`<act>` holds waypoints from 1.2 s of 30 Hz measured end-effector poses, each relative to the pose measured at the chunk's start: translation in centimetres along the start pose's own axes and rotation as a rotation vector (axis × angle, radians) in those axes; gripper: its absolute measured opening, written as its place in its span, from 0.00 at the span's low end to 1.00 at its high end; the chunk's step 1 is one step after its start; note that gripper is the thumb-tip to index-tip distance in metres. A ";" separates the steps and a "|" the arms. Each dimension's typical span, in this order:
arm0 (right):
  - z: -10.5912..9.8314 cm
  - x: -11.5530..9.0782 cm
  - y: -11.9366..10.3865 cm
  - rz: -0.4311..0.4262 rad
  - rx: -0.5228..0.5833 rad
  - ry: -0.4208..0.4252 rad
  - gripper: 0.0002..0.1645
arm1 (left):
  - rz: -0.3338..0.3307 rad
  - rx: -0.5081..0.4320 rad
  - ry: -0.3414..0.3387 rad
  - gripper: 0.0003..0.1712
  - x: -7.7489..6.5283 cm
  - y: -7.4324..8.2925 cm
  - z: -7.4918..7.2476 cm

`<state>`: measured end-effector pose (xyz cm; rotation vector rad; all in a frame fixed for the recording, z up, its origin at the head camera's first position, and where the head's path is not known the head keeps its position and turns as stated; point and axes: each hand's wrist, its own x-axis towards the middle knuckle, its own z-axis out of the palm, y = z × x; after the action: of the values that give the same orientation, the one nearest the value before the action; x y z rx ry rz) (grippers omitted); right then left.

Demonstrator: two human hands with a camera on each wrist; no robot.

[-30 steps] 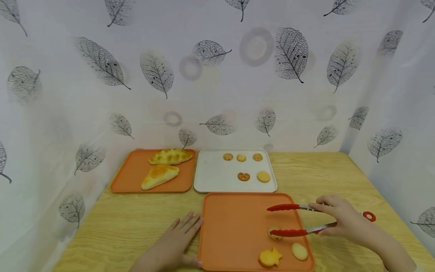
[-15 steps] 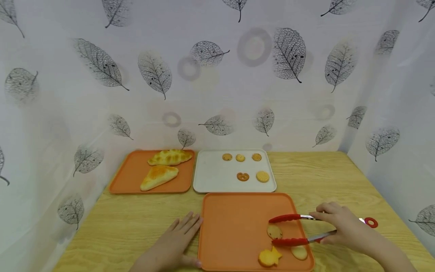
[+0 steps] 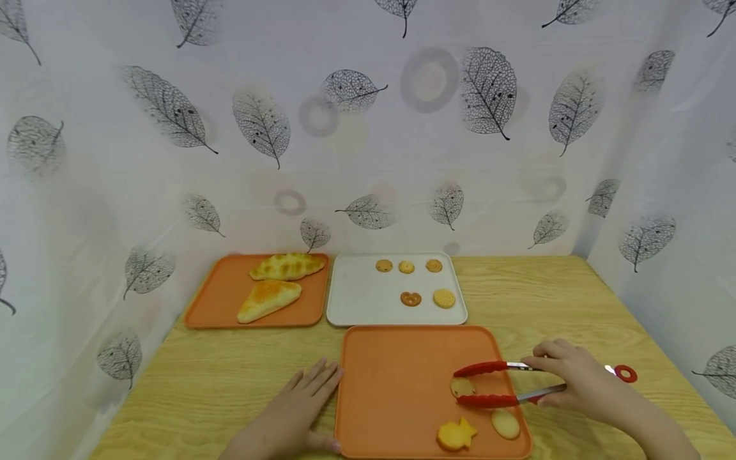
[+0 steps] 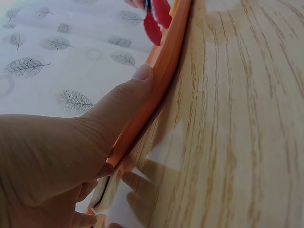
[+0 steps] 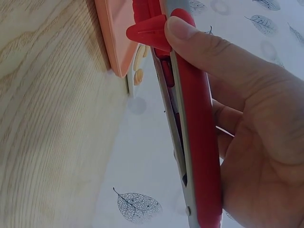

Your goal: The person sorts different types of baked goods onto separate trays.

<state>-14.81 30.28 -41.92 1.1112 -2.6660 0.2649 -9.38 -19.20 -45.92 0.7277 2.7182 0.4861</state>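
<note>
My right hand (image 3: 577, 382) grips a pair of red-tipped tongs (image 3: 487, 401) by the arms, thumb along a red handle (image 5: 197, 114) in the right wrist view. The tips of the tongs lie on either side of a round cookie with dark specks (image 3: 462, 387), at the right of the near orange tray (image 3: 397, 383). Nearer me on that tray are a yellow fish-shaped cookie (image 3: 456, 436) and a pale oval cookie (image 3: 505, 424). My left hand (image 3: 287, 412) lies with straight fingers against the tray's left edge; its thumb (image 4: 126, 92) touches the rim in the left wrist view.
Behind, a white tray (image 3: 359, 303) carries several small cookies, a pretzel (image 3: 411, 299) among them. Left of it, another orange tray (image 3: 215, 300) bears a braided bread (image 3: 287, 266) and a triangular pastry (image 3: 269, 301). A leaf-print curtain (image 3: 368, 160) encloses the wooden table (image 3: 535, 300).
The tongs have come toward me and their tips have drawn closer together, now flanking the speckled cookie that the lower tip overlapped before. My left hand stays at the tray's edge.
</note>
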 end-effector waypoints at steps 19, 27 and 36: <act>0.6 3.6 0.7 -0.096 0.032 0.105 0.33 | 0.013 0.003 0.016 0.66 -0.2 0.1 -0.1; 0.9 6.5 1.4 -0.144 0.062 0.107 0.34 | 0.007 0.011 0.019 0.65 -0.1 0.1 -0.1; 1.3 10.3 2.0 -0.194 0.030 0.163 0.33 | 0.008 0.006 0.013 0.66 -0.1 0.1 0.0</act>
<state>-23.46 24.42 -40.30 1.2878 -2.4002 0.3444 -9.22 -19.16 -45.83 0.7398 2.7305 0.4867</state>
